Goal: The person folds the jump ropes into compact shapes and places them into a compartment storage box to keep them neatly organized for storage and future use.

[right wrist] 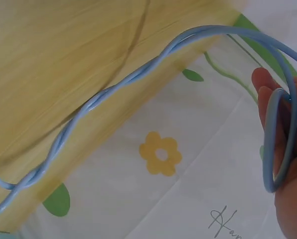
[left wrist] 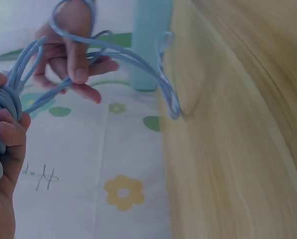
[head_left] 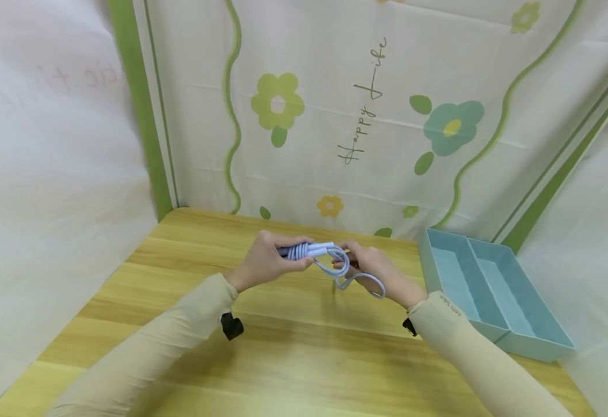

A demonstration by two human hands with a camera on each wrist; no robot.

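In the head view, my left hand (head_left: 264, 262) grips a light blue jump rope (head_left: 320, 250), its two pale handles side by side with cord wound round them. The left wrist view shows the wound coils (left wrist: 8, 102) in the curled fingers, one handle end poking out below. My right hand (head_left: 379, 269), to the right of the handles, pinches loose cord between thumb and fingers. A slack loop (head_left: 374, 285) hangs over that hand. In the right wrist view a twisted double length of cord (right wrist: 93, 99) runs off from the right hand (right wrist: 295, 204), whose fingers are partly cut off.
A light blue tray (head_left: 535, 339) with two compartments stands at the right of the wooden table (head_left: 304, 359). Behind the table hangs a white flowered cloth (head_left: 304, 179), with more white cloth (head_left: 48, 174) at the left side.
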